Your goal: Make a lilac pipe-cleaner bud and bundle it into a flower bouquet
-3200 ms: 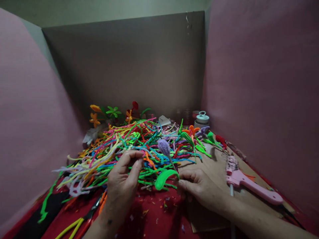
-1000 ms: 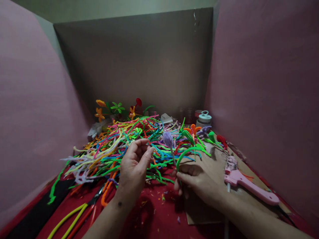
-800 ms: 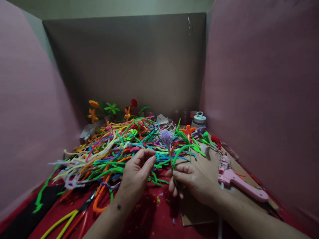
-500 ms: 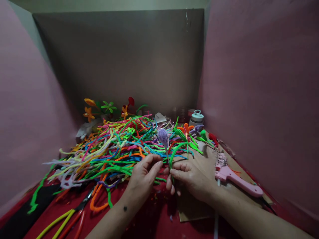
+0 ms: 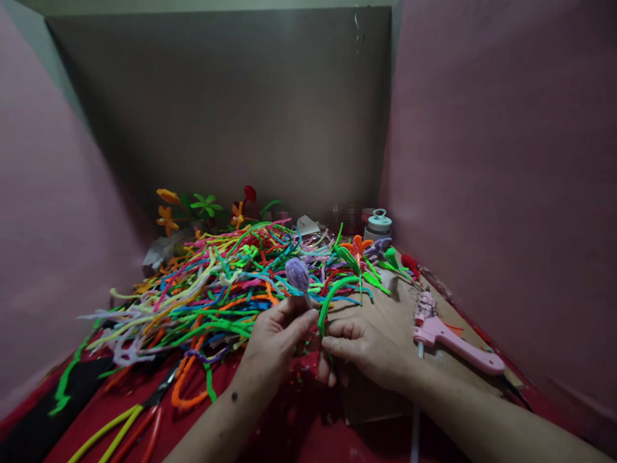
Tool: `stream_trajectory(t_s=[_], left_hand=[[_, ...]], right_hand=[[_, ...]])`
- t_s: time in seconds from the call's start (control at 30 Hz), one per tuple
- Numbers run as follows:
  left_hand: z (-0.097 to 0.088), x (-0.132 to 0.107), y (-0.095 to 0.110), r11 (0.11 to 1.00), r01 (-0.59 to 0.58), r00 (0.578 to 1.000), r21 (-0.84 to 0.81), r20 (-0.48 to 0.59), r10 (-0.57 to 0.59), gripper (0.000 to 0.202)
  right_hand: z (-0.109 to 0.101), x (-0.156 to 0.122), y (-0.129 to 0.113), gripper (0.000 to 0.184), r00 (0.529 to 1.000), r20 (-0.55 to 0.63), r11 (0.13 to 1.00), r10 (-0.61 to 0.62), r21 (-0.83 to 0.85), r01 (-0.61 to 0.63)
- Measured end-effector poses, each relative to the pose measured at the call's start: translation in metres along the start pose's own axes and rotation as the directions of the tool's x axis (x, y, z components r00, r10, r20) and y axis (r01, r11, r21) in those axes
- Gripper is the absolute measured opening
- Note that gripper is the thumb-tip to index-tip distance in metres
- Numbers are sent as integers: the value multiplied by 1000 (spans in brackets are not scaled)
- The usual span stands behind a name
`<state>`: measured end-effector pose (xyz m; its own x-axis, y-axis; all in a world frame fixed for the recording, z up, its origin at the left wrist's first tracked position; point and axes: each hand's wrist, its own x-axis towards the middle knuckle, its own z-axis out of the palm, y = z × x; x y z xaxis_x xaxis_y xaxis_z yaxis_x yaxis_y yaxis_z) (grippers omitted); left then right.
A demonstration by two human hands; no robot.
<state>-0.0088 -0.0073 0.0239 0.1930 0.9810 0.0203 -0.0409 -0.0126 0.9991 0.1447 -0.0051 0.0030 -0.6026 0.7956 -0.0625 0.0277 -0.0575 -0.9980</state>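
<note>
A small purple pipe-cleaner bud (image 5: 297, 274) stands on a thin stem just above my hands. My left hand (image 5: 276, 337) pinches that stem below the bud with thumb and forefinger. Touching it on the right, my right hand (image 5: 364, 350) is closed on a bright green pipe cleaner (image 5: 332, 297) that arches up and over to the right. Both hands meet over the red cloth (image 5: 289, 424), right in front of a big heap of coloured pipe cleaners (image 5: 212, 283).
A pink glue gun (image 5: 453, 337) lies on brown cardboard (image 5: 385, 302) to the right. Cutters with yellow and red handles (image 5: 130, 421) lie at the lower left. Finished pipe-cleaner flowers (image 5: 207, 209) and a small jar (image 5: 378, 225) stand at the back. Pink and brown boards wall in the space.
My left hand came right from the heap and took the bud's stem beside my right hand. The green piece, once a low loop, now arches up. The bud has shifted left.
</note>
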Motion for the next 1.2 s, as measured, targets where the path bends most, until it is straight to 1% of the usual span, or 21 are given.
stream_trajectory(t_s=[0.07,0.13,0.23,0.3,0.37,0.5,0.77,0.87,1.0,1.07,1.2], left_hand=[[-1,-1,-1,999,12,1000,-53,-8,-12,16],[-2,-1,-3,997,19,1000,-73,-21,-21,16],[-3,-1,-3,998,30,999,-60,-25,-32,17],[-3,-1,-2,999,17,1000,-30,-16,-17,17],[-2,-1,-1,1000,-6,1000,-6,-9,6,17],[-1,-1,0,1000,-24,1000,13,17,24,17],[-3,0,-7,999,-44,999,7,33,44,18],[-4,1,-8,999,-47,998,-11,40,47,18],[-2,-2,-5,999,-38,998,-14,47,38,16],[0,-3,-3,999,-34,999,-21,17,35,15],[-2,-2,-2,996,-63,992,-71,-111,54,17]], right_hand=[[1,-2,-4,27,1000,8,999,15,-40,-14],[2,-2,-4,26,1000,0,999,12,-38,-12],[2,1,1,20,1000,-14,1000,1,14,0],[3,2,4,17,1000,-24,999,12,30,-12],[4,2,4,20,999,-31,1000,22,15,-22],[4,1,1,36,1000,-11,999,22,-24,-23],[3,1,-2,44,1000,0,997,-12,-78,12],[3,1,0,44,1000,-1,998,-12,-67,12],[3,2,7,37,1000,-8,999,-29,-34,29],[3,3,9,33,999,-8,998,-50,-24,49],[1,2,5,27,996,-24,996,-83,-34,82]])
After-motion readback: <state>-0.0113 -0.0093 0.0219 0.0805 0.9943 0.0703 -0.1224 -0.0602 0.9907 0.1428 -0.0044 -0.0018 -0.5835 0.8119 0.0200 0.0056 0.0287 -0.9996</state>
